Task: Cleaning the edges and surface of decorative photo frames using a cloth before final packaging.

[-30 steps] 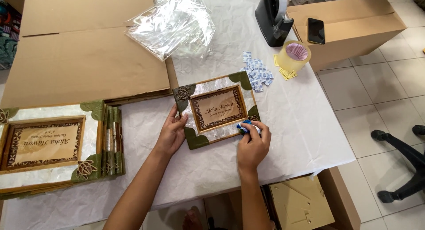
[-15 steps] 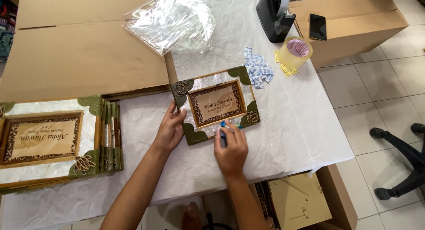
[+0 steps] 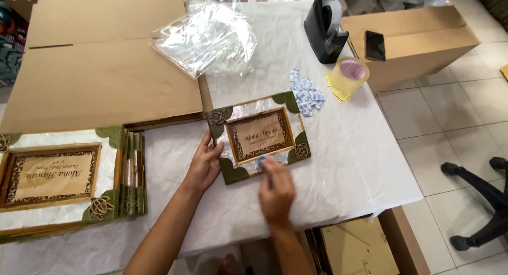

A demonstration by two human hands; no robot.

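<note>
White-covered table [image 3: 338,164], tiled floor [image 3: 450,121]

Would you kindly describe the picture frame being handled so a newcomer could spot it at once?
On the white-covered table, just right of the flattened cardboard, lies a small picture frame with green corners. Unlike the frame stack at the left, it lies alone, with both hands on it.

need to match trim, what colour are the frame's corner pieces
Dark green, on the picture frame, clearest in the head view.

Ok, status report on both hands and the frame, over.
Left hand steadies the picture frame at its left edge. Right hand, blurred, on its lower edge. Nothing in the way.
</note>
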